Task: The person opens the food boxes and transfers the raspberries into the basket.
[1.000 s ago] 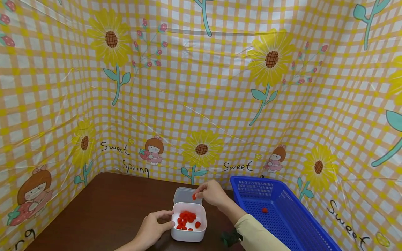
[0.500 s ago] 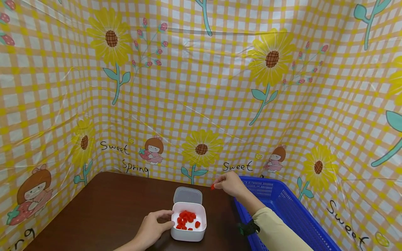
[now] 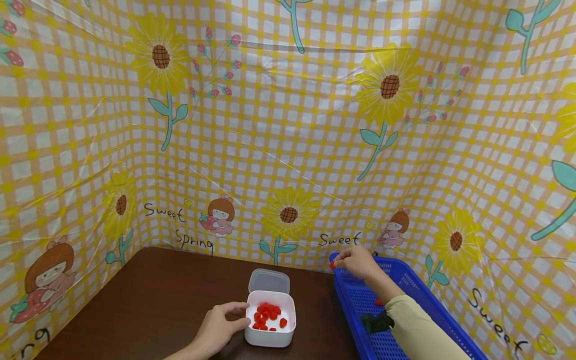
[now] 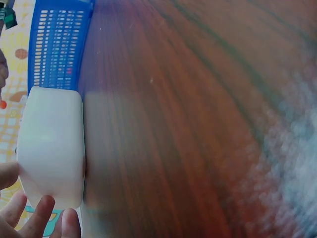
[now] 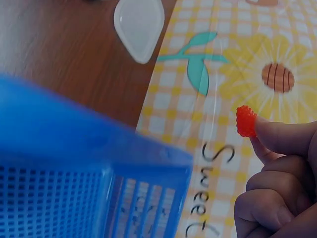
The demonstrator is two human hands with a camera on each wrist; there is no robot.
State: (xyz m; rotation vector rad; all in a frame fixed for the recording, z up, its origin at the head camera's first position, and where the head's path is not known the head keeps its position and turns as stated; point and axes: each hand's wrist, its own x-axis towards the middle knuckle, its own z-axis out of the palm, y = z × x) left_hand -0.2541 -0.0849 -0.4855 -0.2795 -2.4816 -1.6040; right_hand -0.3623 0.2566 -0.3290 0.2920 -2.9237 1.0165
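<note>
Right hand (image 3: 358, 261) and pinched red berry (image 5: 246, 121) shifted rightward, away from translucent lid (image 3: 269, 281), now by far left corner of blue basket (image 3: 350, 311).

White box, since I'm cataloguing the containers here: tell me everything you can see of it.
The white box is squarish, with rounded corners and smooth, plastic-looking walls. It sits upright and open-topped on the dark brown table, with red berry-like pieces inside and part of its white floor showing. The person's left grip touches its left side. A translucent lid lies just beyond it; whether they touch is hidden.
</note>
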